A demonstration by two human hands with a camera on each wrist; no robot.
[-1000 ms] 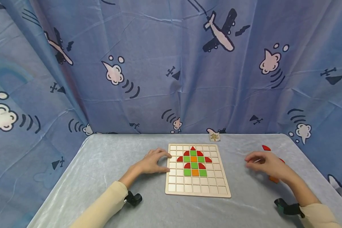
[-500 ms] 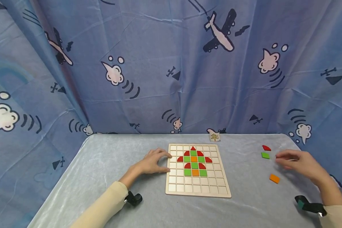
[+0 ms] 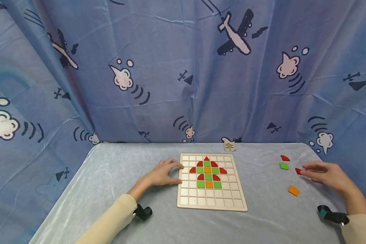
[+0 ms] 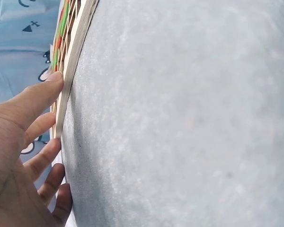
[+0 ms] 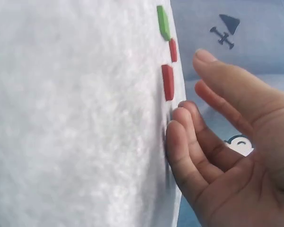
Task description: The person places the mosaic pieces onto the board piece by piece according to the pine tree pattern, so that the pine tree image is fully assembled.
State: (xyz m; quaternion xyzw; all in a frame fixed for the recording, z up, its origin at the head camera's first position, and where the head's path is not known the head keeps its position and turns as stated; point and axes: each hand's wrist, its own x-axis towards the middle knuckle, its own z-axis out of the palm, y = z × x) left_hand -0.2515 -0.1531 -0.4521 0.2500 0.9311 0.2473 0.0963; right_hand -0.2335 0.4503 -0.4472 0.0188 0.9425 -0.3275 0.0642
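A square wooden grid board (image 3: 211, 202) lies on the table with green, orange and red tiles set in a tree shape. My left hand (image 3: 164, 173) touches its left edge, thumb and fingertips spread along the rim; the left wrist view shows the thumb (image 4: 56, 78) at the board's side. Far to the right, my right hand (image 3: 327, 176) hovers low beside a red quarter-round tile (image 3: 298, 171). In the right wrist view its fingers are loosely bent, with a gap between them and the red tile (image 5: 167, 82); nothing is held.
Near the right hand lie a green square tile (image 3: 284, 166), another red quarter-round tile (image 3: 285, 158) and an orange square tile (image 3: 293, 190). A small card with a tree picture (image 3: 229, 146) sits at the table's back edge. A blue patterned curtain (image 3: 158, 84) hangs behind.
My right hand has moved right, away from the board's side, uncovering the green and orange tiles, then the nearer red tile. The left hand and board have stayed still.
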